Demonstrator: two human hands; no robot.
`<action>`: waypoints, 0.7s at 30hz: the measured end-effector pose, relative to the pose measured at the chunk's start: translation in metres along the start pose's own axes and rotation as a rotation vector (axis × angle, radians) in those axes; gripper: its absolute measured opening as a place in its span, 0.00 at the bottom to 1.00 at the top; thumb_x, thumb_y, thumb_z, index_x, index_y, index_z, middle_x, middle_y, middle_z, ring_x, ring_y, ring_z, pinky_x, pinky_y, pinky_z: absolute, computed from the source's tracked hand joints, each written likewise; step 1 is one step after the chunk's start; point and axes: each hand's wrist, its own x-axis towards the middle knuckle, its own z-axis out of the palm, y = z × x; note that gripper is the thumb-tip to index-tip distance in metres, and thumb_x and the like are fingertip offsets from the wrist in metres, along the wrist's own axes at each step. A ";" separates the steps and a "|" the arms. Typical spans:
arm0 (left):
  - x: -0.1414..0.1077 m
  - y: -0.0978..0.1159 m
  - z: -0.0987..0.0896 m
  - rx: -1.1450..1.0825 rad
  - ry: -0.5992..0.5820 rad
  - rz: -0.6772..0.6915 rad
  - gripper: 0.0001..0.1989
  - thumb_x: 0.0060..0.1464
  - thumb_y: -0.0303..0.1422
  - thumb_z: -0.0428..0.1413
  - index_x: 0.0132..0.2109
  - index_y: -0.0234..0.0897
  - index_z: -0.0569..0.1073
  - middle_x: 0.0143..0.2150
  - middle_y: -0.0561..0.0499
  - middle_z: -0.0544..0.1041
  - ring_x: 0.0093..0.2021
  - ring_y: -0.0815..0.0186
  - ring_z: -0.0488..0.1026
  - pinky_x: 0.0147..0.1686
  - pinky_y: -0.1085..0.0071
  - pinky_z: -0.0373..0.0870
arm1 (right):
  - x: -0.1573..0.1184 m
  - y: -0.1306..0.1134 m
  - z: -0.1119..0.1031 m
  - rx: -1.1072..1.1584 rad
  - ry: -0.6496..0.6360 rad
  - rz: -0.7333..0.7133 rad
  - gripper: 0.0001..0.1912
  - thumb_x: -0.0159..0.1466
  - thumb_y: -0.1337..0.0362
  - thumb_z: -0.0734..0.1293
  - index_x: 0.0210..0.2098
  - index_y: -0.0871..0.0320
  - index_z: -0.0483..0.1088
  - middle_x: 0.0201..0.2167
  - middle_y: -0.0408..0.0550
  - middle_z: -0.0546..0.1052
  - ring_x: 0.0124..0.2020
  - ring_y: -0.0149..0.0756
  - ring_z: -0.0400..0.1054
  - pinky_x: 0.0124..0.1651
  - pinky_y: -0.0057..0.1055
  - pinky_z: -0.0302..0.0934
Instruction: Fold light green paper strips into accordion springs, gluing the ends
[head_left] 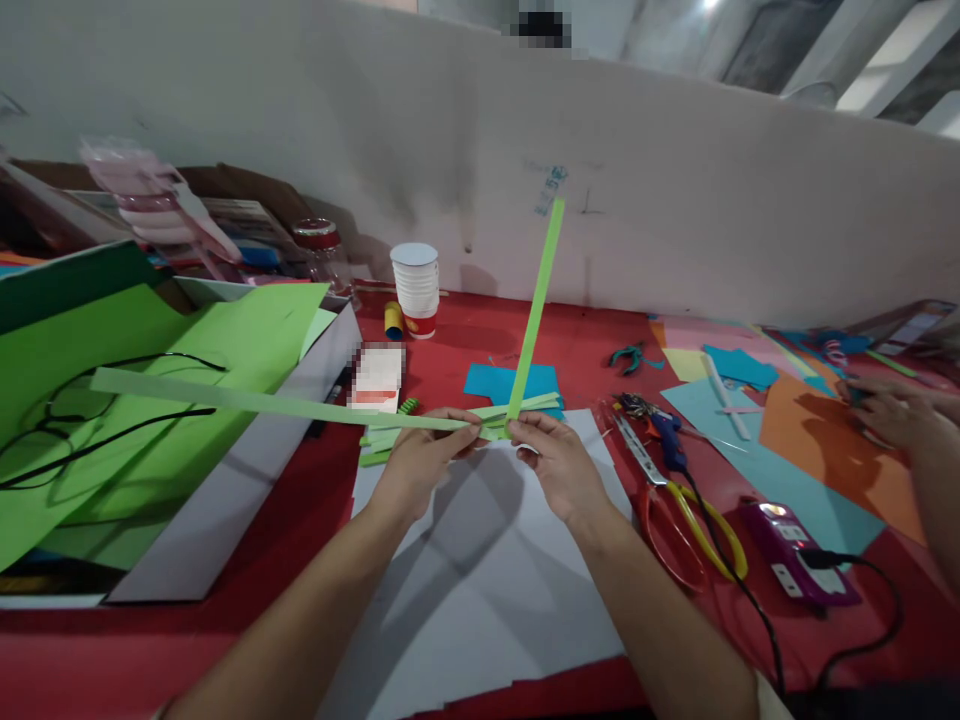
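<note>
Between my hands, above white sheets [480, 610], are two green paper strips whose ends meet near my fingertips. My left hand [431, 455] pinches the pale green strip [262, 402], which stretches out to the left over the box. The bright green strip [538, 310] stands up, leaning slightly right, its lower end pinched in my right hand [551, 455]. Just behind my hands lie more green strips [379, 440] and a blue paper piece [484, 380]. How the two strip ends join is hidden by my fingers.
At left, a box [217, 500] holds green paper and glasses [56, 425]. Paper cups [415, 290] stand at the back. To the right lie scissors [660, 490], a glue gun [667, 435] and a purple power strip [799, 555]. Another person's hand [889, 410] is at far right.
</note>
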 end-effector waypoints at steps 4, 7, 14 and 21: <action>-0.003 -0.001 0.006 -0.037 -0.014 -0.008 0.09 0.40 0.34 0.62 0.31 0.35 0.73 0.26 0.53 0.74 0.28 0.68 0.72 0.32 0.71 0.67 | 0.001 0.006 0.004 0.072 0.020 0.044 0.08 0.45 0.63 0.74 0.24 0.55 0.73 0.25 0.39 0.73 0.27 0.27 0.62 0.32 0.26 0.52; -0.004 -0.002 0.008 -0.070 -0.005 -0.011 0.10 0.39 0.34 0.63 0.31 0.34 0.73 0.26 0.53 0.74 0.28 0.69 0.71 0.32 0.71 0.66 | 0.001 0.010 0.006 0.129 -0.004 0.061 0.08 0.45 0.63 0.74 0.24 0.56 0.73 0.25 0.39 0.74 0.28 0.28 0.63 0.33 0.26 0.53; -0.004 -0.001 0.009 -0.130 -0.013 -0.019 0.11 0.38 0.33 0.64 0.30 0.34 0.74 0.26 0.52 0.75 0.29 0.67 0.73 0.33 0.70 0.67 | 0.004 0.017 0.006 0.153 0.003 0.040 0.09 0.44 0.63 0.75 0.23 0.57 0.73 0.21 0.39 0.73 0.25 0.27 0.63 0.31 0.26 0.54; -0.005 -0.002 0.010 -0.173 -0.020 -0.012 0.09 0.39 0.32 0.64 0.29 0.34 0.74 0.28 0.51 0.76 0.31 0.66 0.74 0.35 0.69 0.68 | 0.003 0.016 0.007 0.148 -0.001 0.024 0.09 0.44 0.63 0.75 0.24 0.57 0.74 0.22 0.39 0.74 0.24 0.26 0.63 0.33 0.28 0.55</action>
